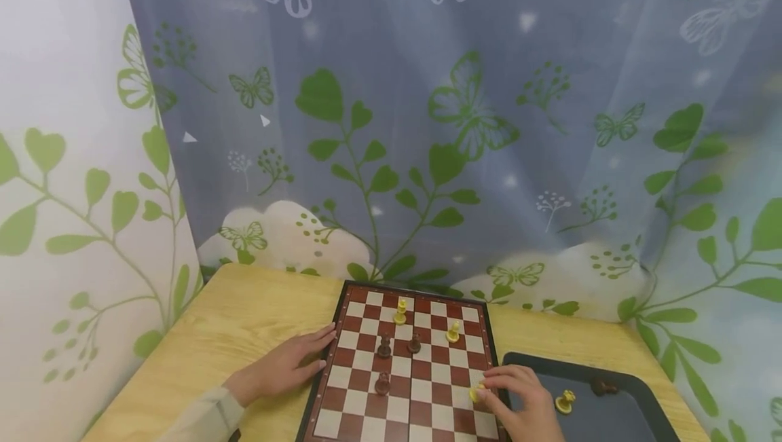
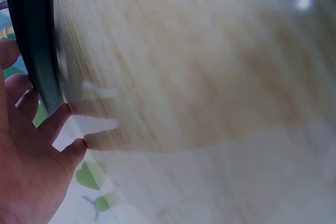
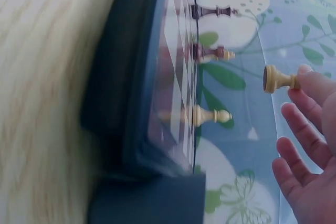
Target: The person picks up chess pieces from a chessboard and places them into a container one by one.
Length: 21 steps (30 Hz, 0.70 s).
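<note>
Between thumb and fingertips, my right hand (image 1: 524,401) pinches a yellow chess piece (image 3: 277,79), whose top is hidden by the fingers. In the right wrist view its base hangs clear of the chessboard (image 3: 176,72). From the head view it is over the board's near right side. My left hand (image 1: 290,364) lies at the left edge of the chessboard (image 1: 351,401), its fingers extended to the frame. Standing on the squares are a tall yellow piece (image 1: 400,311), a smaller yellow piece (image 1: 453,332) and several dark pieces, one of them (image 1: 382,383) nearer me.
Right of the board sits a dark tray (image 1: 586,425) with a yellow chess piece (image 1: 565,401) and a dark piece (image 1: 603,386) lying on its side. Wooden tabletop (image 1: 269,299) surrounds the board. A leaf-and-butterfly patterned curtain (image 1: 391,123) hangs behind the table.
</note>
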Each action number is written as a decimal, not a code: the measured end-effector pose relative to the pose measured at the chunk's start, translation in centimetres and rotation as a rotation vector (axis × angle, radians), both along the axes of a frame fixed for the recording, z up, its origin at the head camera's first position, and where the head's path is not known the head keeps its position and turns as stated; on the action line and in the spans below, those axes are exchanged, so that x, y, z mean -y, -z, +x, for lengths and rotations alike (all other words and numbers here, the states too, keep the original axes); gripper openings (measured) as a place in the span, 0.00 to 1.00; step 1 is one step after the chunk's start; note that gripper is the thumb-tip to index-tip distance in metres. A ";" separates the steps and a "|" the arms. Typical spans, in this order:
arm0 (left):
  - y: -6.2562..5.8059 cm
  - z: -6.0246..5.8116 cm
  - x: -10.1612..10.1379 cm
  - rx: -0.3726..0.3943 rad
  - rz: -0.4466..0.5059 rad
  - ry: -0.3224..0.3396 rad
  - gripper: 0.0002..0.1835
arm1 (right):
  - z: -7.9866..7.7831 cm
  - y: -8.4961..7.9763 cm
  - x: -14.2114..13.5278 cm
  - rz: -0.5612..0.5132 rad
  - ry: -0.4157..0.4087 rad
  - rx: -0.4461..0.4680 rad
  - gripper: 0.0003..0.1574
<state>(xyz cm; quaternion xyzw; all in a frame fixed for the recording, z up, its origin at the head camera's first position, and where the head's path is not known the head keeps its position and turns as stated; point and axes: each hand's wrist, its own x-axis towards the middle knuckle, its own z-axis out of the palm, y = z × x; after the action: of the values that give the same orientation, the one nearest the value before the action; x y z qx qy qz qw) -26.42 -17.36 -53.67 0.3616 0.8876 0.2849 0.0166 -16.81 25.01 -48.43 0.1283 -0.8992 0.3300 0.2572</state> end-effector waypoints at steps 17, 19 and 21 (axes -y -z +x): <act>0.1 0.0 -0.1 -0.013 -0.023 -0.012 0.31 | 0.6 -0.3 -5.7 -0.029 0.190 -0.057 0.14; -0.2 0.0 -0.1 -0.001 -0.018 -0.013 0.31 | 0.6 -0.5 -6.2 -0.036 0.226 -0.070 0.14; -0.4 0.1 -0.1 0.005 -0.014 -0.014 0.31 | 0.5 -0.6 -6.8 -0.054 0.259 -0.075 0.14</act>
<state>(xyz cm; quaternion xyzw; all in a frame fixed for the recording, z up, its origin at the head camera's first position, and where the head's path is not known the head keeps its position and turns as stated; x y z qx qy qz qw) -26.37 -17.25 -53.26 0.3543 0.8921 0.2798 0.0195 -16.27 31.79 -47.80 0.0165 -0.8888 0.3133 0.3342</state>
